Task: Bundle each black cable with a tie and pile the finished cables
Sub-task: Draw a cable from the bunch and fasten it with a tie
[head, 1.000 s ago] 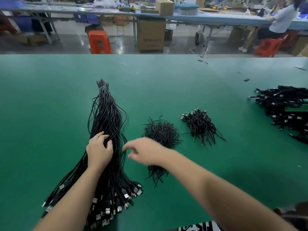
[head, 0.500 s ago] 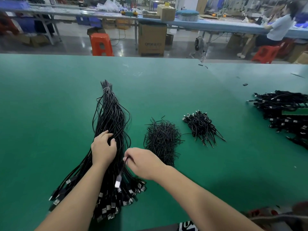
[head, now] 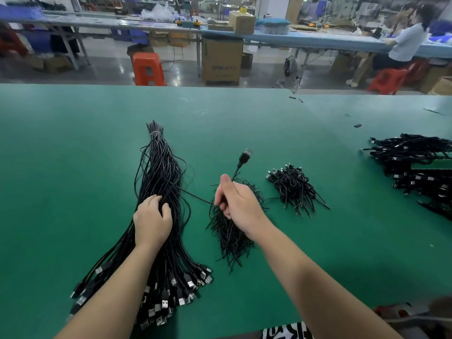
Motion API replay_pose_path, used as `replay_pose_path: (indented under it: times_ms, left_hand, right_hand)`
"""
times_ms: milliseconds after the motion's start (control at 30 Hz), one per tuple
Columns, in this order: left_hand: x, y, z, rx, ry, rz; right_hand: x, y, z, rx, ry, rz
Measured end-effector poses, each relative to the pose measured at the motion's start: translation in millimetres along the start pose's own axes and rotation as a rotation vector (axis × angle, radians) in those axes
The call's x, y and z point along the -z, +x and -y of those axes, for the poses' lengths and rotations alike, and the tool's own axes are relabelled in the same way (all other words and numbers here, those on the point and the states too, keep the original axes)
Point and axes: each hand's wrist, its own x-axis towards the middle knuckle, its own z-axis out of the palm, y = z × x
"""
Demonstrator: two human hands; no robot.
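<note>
Ties [head: 230, 231] lie heaped between loose cables [head: 159, 182] and bundled cables [head: 294, 189].

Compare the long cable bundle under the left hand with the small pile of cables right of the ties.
The long cable bundle lies stretched out straight; the small pile holds short, coiled cables. The bundle is far larger. The left hand rests on the bundle; the pile lies untouched. Both are black with USB plugs.

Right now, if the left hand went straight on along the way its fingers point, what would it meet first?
The left hand already rests on the long bunch of loose black USB cables; its fingers point up along that bunch, so it would likely slide over more cable toward the tied tip.
</note>
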Motion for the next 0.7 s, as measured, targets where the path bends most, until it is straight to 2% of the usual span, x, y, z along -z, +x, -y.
replay_pose_path:
  times_ms: [133, 233, 300, 367, 433, 533, 700]
  left_hand:
    - [5.3, -3.3, -8.3, -0.009, -0.026, -0.008]
    - [7.0, -5.6, -23.4, -0.290, 0.196, -0.025]
    - [6.9, -6.4, -44.7, -0.512, 0.218, 0.067]
    - [5.7, -8.0, -68.4, -0.633, 0.190, 0.198]
    - [12.2, -15.7, -90.6, -0.627, 0.197, 0.267]
    - [27.1, -29.1, -116.2, -0.567, 0.187, 0.292]
    - [69.2, -51.6, -155.8, -0.615, 0.079, 0.551]
  right_hand:
    - [17.4, -9.5, 14.1, -0.033, 0.097, 0.022]
    - [31.2, -15.2, 19.9, -0.035, 0.161, 0.005]
    - [39.1, -16.0, 22.4, -0.024, 0.183, 0.005]
    - [47.1, -14.5, 25.4, -0.004, 0.200, 0.007]
    - [57.8, -11.4, 29.2, 0.022, 0.241, -0.017]
    - [82.5, -3.9, 32.3, 0.053, 0.312, -0.142]
    - [112.0, 10.4, 27.6, 0.050, 0.459, -0.330]
